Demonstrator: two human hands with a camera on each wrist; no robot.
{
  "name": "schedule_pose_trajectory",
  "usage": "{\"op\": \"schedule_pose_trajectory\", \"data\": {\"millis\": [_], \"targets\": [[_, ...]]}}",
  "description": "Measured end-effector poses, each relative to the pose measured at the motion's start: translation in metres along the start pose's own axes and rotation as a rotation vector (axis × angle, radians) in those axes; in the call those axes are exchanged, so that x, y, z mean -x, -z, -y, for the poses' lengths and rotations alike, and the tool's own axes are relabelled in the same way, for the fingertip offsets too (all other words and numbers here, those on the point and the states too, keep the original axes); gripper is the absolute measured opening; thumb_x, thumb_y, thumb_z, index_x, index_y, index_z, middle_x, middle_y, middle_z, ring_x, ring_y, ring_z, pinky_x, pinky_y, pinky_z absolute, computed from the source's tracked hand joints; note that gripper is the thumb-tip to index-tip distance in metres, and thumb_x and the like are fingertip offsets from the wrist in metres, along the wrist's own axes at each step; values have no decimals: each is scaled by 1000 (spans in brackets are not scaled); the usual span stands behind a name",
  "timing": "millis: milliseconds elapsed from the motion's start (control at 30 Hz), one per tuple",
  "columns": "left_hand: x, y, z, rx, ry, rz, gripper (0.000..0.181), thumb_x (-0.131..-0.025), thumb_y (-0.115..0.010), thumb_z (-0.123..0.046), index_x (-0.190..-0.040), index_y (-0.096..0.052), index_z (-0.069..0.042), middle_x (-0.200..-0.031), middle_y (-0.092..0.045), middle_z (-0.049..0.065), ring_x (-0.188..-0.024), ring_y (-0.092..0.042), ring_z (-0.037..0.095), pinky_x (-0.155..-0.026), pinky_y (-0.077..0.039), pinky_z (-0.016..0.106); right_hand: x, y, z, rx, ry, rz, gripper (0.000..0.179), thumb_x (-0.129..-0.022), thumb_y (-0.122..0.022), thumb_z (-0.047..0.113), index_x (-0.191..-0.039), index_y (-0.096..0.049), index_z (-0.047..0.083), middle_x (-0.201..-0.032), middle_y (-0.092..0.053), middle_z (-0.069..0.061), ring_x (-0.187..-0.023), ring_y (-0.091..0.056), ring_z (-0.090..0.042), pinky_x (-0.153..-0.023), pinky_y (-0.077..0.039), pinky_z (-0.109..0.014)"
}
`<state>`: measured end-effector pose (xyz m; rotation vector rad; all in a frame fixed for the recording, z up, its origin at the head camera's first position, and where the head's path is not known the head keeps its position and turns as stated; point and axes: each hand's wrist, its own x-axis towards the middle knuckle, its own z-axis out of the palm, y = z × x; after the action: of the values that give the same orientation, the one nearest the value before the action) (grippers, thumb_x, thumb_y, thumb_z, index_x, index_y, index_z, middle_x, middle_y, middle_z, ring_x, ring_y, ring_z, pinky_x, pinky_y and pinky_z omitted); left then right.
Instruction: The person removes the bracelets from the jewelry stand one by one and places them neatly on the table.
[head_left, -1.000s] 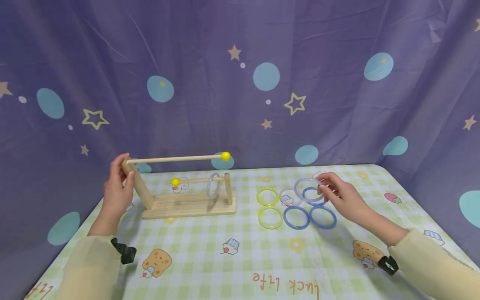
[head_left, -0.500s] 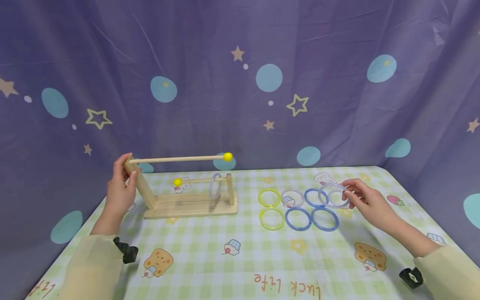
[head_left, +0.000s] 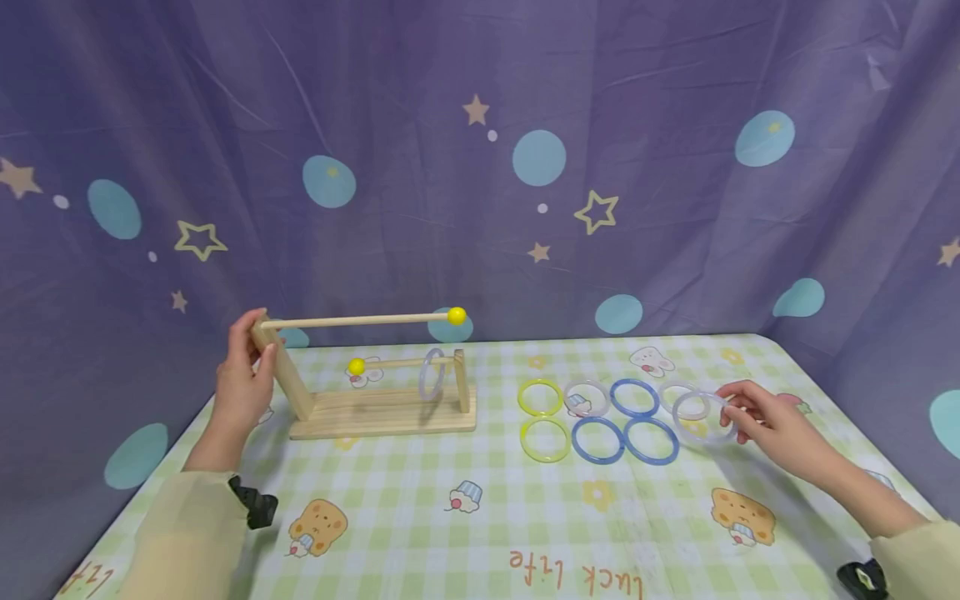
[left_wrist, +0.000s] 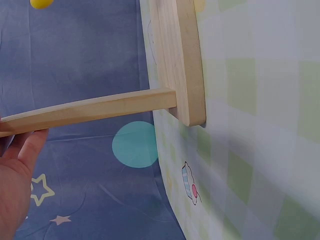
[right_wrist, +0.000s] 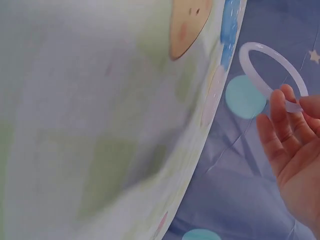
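My left hand (head_left: 243, 379) grips the top of the taller post (head_left: 285, 371) of a wooden ring stand (head_left: 382, 412), its thumb on the near side. The left wrist view shows fingertips on this post (left_wrist: 90, 109). A pale translucent ring hangs on the stand's lower rod (head_left: 393, 362). At the right, my right hand (head_left: 780, 425) pinches another pale translucent ring (head_left: 678, 428) by its edge between thumb and fingers. In the right wrist view this ring (right_wrist: 254, 75) is tilted. It overlaps a pale ring (head_left: 666, 388) behind it in the head view.
Left of the held ring, yellow rings (head_left: 522, 408), a clear ring (head_left: 587, 382) and several blue rings (head_left: 597, 462) lie flat in two rows. The stand's upper rod (head_left: 360, 321) ends in a yellow ball (head_left: 457, 316). A purple curtain (head_left: 420, 208) hangs behind the checked tablecloth (head_left: 397, 517).
My right hand has moved right and toward me with a pale ring. Another pale ring now shows on the table beside the far blue one. The left hand stays on the post.
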<state>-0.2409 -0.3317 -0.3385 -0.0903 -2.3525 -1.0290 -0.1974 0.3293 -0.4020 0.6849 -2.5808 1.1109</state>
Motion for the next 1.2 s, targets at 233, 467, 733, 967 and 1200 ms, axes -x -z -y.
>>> {"op": "schedule_pose_trajectory", "data": {"millis": [233,467,733,967,1200], "targets": [[3,1,-1,-6,7,4,51,-104,-39,-5,-151,-22,-17,-135,-45,35,-124,-43,52,-97,-38,65,4,7,-6,20,-71,79,18,-98,-51,-6,-115,-53,-7,-79,-60,-3,-57,-54,-13,-49,-47,-27],[0,1,-2,-13,-11,11,52,-105,-39,-7,-151,-22,-19,-134,-46,35,-124,-43,52,-96,-39,65,5,11,-16,35,-70,85,15,-97,-52,-6,-112,-54,-8,-76,-60,-3,-54,-53,-11,-48,-46,-25],[0,1,-1,-13,-21,1,51,-104,-40,-4,-151,-23,-17,-134,-45,35,-123,-44,53,-95,-39,66,0,10,-26,127,-46,122,15,-92,-59,-9,-106,-60,-4,-73,-62,4,-52,-51,-6,-45,-46,-24],[1,1,-1,-8,-20,9,51,-104,-40,-4,-150,-23,-16,-131,-48,35,-122,-45,53,-95,-39,65,-3,1,-32,192,-86,183,12,-88,-67,-3,-96,-64,5,-79,-62,4,-57,-47,-2,-48,-43,-23],[0,1,-3,6,-5,4,51,-103,-42,-5,-150,-24,-16,-132,-48,34,-123,-45,51,-95,-40,64,-7,-4,-33,247,-70,181,12,-87,-70,2,-91,-66,12,-80,-61,8,-60,-46,-1,-52,-41,-23]]}}
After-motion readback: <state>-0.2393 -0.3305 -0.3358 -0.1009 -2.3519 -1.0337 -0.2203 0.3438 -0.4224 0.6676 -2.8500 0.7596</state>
